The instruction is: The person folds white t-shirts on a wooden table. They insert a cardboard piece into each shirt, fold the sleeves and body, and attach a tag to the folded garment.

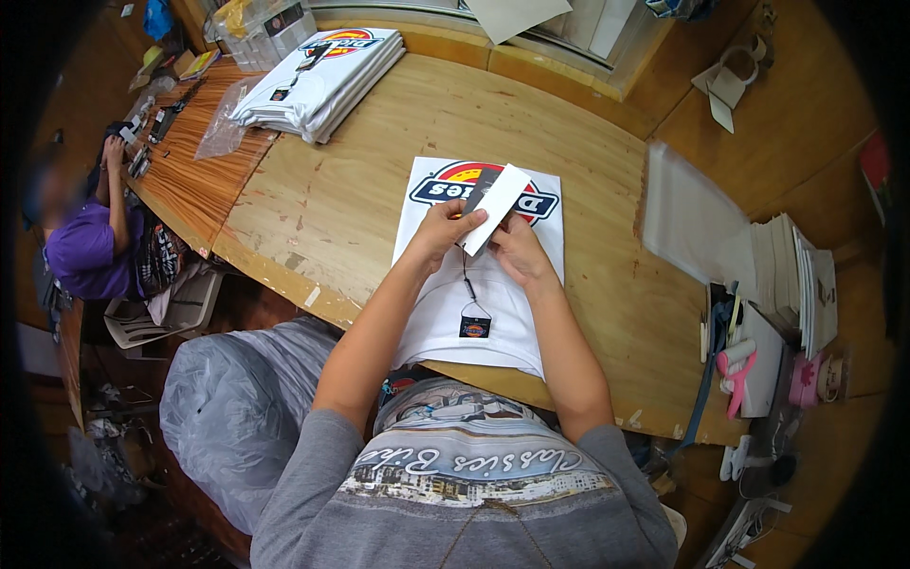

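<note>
Both forearms reaching forward, left hand point(442, 230) and right hand point(515, 248) close together, fingers pinched

Garment packing workshop: stacked folded shirts point(318, 81)

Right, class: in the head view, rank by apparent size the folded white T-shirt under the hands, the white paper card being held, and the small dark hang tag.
1. Folded white T-shirt
2. White paper card
3. Small dark hang tag

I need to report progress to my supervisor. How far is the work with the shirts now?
Done, it seems: a stack of folded shirts lies at the table's far left. In hand: both hands, left and right, hold a white card over one folded white shirt. Left: clear bags lie unused at right.
</note>
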### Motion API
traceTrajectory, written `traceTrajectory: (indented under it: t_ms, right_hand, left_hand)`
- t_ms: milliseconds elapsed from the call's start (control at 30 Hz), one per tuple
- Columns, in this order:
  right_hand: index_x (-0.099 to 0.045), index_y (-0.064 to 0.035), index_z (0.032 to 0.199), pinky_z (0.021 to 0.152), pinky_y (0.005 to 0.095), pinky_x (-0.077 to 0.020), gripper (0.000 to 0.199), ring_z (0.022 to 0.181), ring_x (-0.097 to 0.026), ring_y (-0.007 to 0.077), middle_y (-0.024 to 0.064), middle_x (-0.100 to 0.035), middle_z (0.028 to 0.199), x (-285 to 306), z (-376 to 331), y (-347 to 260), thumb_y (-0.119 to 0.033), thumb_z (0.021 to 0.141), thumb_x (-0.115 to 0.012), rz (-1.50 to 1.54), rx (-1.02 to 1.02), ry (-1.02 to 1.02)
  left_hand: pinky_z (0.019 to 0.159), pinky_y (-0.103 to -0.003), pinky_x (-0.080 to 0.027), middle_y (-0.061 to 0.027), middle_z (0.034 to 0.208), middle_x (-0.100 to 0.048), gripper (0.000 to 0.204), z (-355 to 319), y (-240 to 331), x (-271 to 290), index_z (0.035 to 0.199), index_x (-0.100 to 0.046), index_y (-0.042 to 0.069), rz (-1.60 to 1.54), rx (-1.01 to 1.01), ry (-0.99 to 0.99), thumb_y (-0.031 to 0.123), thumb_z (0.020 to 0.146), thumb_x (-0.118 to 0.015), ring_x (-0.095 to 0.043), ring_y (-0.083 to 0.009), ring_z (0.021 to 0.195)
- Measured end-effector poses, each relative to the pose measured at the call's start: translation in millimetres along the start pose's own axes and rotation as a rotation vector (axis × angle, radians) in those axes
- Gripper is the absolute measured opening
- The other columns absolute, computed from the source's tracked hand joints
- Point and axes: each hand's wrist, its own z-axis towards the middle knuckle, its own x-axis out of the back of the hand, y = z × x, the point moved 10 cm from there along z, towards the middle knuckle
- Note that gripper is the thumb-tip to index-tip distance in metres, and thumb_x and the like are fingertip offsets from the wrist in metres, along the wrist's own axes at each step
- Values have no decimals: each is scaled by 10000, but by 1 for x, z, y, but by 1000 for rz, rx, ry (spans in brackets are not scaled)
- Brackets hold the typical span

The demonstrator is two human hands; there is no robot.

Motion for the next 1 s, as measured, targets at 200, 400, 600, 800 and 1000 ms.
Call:
traceTrajectory:
  t_ms: [200, 400, 600, 800, 1000]
  right_hand:
    - [-380, -43, 1150, 799, 320, -437, 336, 948, -523, 187, 118, -531, 1026, -7, -6, -8, -72, 830, -478, 211, -88, -84]
    - [-275, -28, 1228, 811, 325, -439, 509, 947, -525, 202, 147, -525, 1016, 22, 1, -8, 67, 772, -479, 143, -17, 54]
    - [-251, -19, 1264, 817, 345, -440, 518, 956, -519, 214, 162, -494, 1053, 26, 3, 4, 97, 779, -392, 241, -128, 32]
    - [-431, -51, 1142, 661, 255, -453, 311, 792, -527, 131, 61, -535, 918, 10, 1, 7, -59, 831, -429, 444, -221, -216]
    - [-520, -66, 991, 592, 292, -387, 362, 712, -490, 133, 31, -524, 817, -12, -12, 14, -342, 768, -593, 424, -350, -105]
  left_hand:
    - [589, -219, -418, -46, 724, -560, 285, 1, 9, 12, 832, -552, 8, 47, -66, 207, 254, 731, -655, -524, -105, 660]
    - [823, -303, -351, -85, 957, -483, 470, -15, 8, -1, 976, -475, 21, 537, -267, -81, 257, 649, -717, -435, -179, 915]
    - [840, -345, -349, -68, 996, -505, 331, -51, 9, -19, 888, -548, 113, 1094, -560, -22, 123, 590, -690, -431, -254, 980]
    - [791, -347, -354, -74, 888, -511, 186, -48, 35, -6, 827, -553, 53, 795, -702, 111, 96, 665, -633, -455, -238, 908]
    - [819, -359, -342, -115, 959, -477, 203, -35, 59, -13, 865, -552, 22, 789, -815, 163, 81, 683, -618, -417, -281, 934]
